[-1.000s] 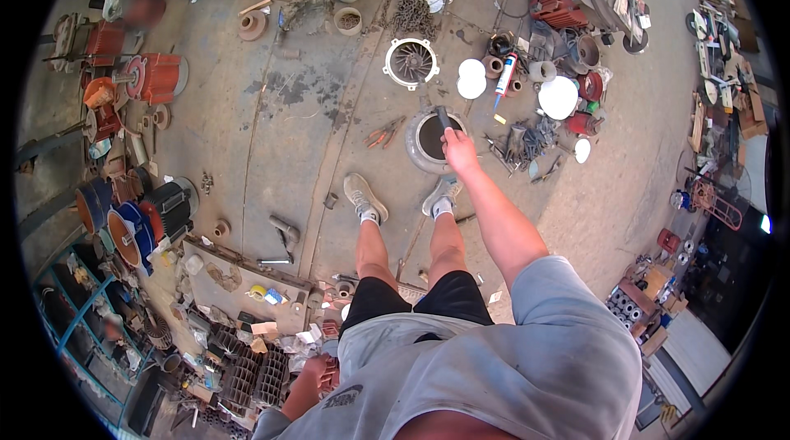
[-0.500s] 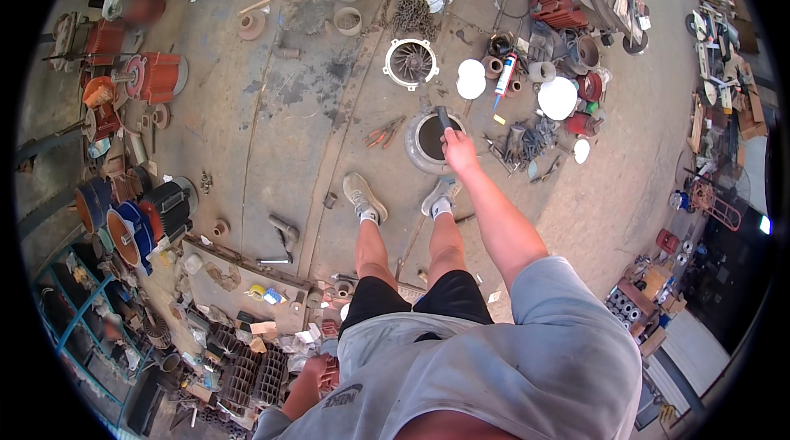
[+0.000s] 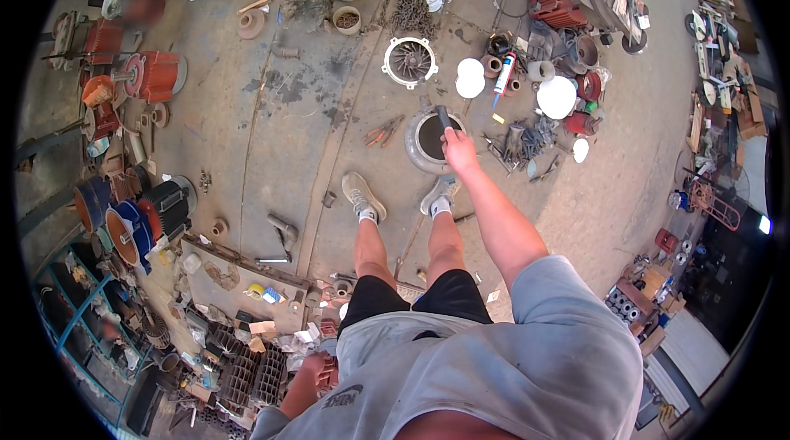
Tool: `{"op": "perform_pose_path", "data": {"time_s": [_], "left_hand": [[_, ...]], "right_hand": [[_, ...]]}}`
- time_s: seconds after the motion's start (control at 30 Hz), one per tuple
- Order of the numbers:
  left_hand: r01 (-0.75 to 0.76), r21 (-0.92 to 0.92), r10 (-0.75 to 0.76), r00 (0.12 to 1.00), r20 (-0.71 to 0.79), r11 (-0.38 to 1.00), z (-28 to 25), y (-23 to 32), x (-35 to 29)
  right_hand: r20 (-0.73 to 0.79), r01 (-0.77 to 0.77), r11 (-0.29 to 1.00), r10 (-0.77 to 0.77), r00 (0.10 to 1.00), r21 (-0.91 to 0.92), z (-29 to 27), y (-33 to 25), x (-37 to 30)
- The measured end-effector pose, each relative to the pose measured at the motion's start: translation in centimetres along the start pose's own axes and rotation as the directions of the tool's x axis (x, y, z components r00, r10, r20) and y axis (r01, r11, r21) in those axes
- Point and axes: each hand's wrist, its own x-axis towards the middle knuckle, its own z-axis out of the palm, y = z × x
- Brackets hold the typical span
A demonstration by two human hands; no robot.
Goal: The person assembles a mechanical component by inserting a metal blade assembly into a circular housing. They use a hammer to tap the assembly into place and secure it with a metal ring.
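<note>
- The grey, stained floor (image 3: 284, 148) spreads under everything; clock directions below run from the round housing, as seen in the view.
- A red motor (image 3: 156, 78) lies well apart, between 9 and 10 o'clock.
- The round grey housing (image 3: 412, 149) sits on the floor, dark opening upward, just beyond the person's right shoe (image 3: 441, 194), which is at 6 o'clock.
- A pale ring with dark vanes inside (image 3: 411, 63) lies flat between 11 and 12 o'clock.
- A large white disc (image 3: 557, 97) is at 2 o'clock.
- The right hand (image 3: 458, 150) is over the housing's 4 o'clock side, its fingers closed around a dark piece.
- The left hand (image 3: 317, 367) is low at 7 o'clock, by the person's side; I cannot tell whether its fingers are open or closed.
- A sealant tube (image 3: 505, 76) rests between 1 and 2 o'clock.
- Orange-handled pliers (image 3: 381, 138) lie at 9 o'clock.
- The dark piece (image 3: 443, 117) points toward 12 o'clock above the opening; whether it touches the rim is unclear.
- A small yellow piece (image 3: 498, 118) lies at 2 o'clock.
</note>
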Motion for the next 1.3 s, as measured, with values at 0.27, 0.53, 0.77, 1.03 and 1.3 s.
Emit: {"op": "perform_pose_path", "data": {"time_s": [0.27, 0.53, 0.77, 1.03, 1.3], "left_hand": [[-0.014, -0.002, 0.014, 1.0, 0.014, 1.0, -0.4, -0.5, 1.5], [-0.014, -0.007, 0.014, 0.999, -0.03, 1.0, -0.8, -0.4, 2.1], [-0.011, 0.032, 0.012, 0.999, -0.035, 0.999, -0.9, 0.4, 1.2], [-0.022, 0.062, 0.025, 0.998, -0.051, 0.998, -1.3, 1.1, 1.4], [-0.027, 0.082, 0.031, 0.998, -0.053, 0.996, -1.4, 1.6, 1.7]], "right_hand": [[0.013, -0.017, 1.0, 0.016, 1.0, 0.023, -0.2, -0.4, -0.2], [-0.003, -0.004, 1.0, 0.004, 1.0, -0.004, -0.5, -0.3, 0.2], [-0.005, -0.014, 1.0, 0.014, 1.0, -0.027, -0.7, -0.5, 0.4], [-0.008, -0.026, 0.999, 0.026, 1.0, -0.021, -1.0, -0.9, 0.3], [0.005, 0.007, 1.0, -0.007, 1.0, -0.027, -1.1, -1.1, 0.6]]}}
